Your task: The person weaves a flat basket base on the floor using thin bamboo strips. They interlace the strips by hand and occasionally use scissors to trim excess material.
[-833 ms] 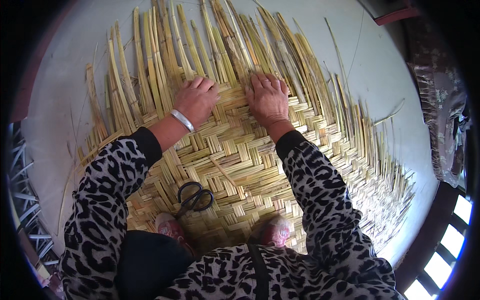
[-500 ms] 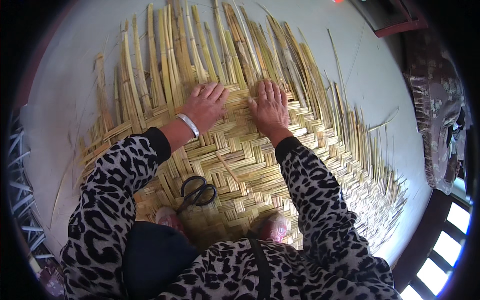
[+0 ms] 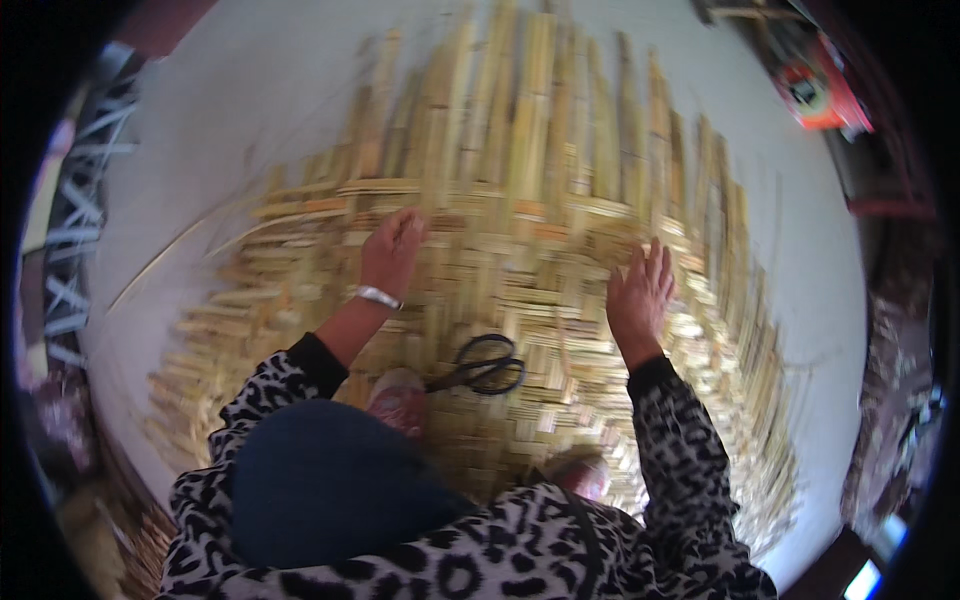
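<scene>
A large mat [image 3: 530, 300] of split, straw-coloured cane strips lies spread before me, woven in a twill pattern. Long loose strip ends [image 3: 535, 110] stick out from its far edge. My left hand [image 3: 390, 258], with a silver bangle at the wrist, hovers over the left part of the weave. Its fingers are curled in, and nothing shows in them. Over the right part is my right hand [image 3: 640, 300], fingers spread and holding nothing. Black-handled scissors [image 3: 488, 366] rest on the mat beside my left shoe, their blades partly hidden. Motion blurs the picture.
My two pinkish shoes [image 3: 400, 400] stand on the mat's near part. Grey floor [image 3: 240, 110] surrounds the weave. A white lattice frame [image 3: 75, 225] stands at the left, and an orange-red package [image 3: 828, 95] lies at the far right. One thin strip [image 3: 160, 258] trails onto the floor.
Both hands have come off the far weave and moved apart and nearer to me. The left fingers have curled; the right ones have spread. My view has turned, shifting the scissors rightward in it.
</scene>
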Demonstrator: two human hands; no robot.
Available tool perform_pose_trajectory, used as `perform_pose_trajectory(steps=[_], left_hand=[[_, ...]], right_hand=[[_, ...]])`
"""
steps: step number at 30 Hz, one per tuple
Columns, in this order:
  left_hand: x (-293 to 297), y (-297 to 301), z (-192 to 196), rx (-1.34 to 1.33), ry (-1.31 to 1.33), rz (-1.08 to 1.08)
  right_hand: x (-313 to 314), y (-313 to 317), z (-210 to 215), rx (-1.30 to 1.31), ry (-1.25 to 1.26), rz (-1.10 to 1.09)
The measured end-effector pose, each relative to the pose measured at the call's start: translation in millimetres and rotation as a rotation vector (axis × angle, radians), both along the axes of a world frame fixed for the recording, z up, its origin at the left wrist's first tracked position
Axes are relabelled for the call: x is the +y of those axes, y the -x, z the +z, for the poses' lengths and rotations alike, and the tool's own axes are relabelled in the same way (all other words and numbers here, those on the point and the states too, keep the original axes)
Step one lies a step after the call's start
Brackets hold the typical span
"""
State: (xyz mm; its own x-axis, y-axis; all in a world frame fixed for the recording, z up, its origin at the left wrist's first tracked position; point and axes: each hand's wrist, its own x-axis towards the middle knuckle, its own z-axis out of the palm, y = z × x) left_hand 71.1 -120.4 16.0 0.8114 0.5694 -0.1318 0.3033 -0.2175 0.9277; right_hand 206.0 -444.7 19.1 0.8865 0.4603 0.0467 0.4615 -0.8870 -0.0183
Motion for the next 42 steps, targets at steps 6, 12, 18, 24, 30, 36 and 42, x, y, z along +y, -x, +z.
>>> perform_pose_trajectory(steps=[6,12,18,24,30,36,42], left_hand=[[122,11,-11,-0.088,0.562,0.553],[186,0,-3,-0.112,0.763,0.841],[227,21,-14,-0.068,0.840,0.867],[258,33,-12,-0.129,1.004,0.770],[251,49,2,-0.234,0.793,0.665],[256,63,-3,-0.245,0.639,0.802],[254,78,30,-0.387,0.474,0.879]], right_hand=[[61,125,34,0.374,-0.313,0.864],[72,162,39,0.459,-0.130,0.953],[85,156,40,0.254,-0.058,0.947],[95,138,35,0.299,0.171,0.996],[109,69,70,0.304,0.250,0.745],[159,65,100,0.876,-0.221,0.334],[259,108,92,1.281,-0.512,0.231]])
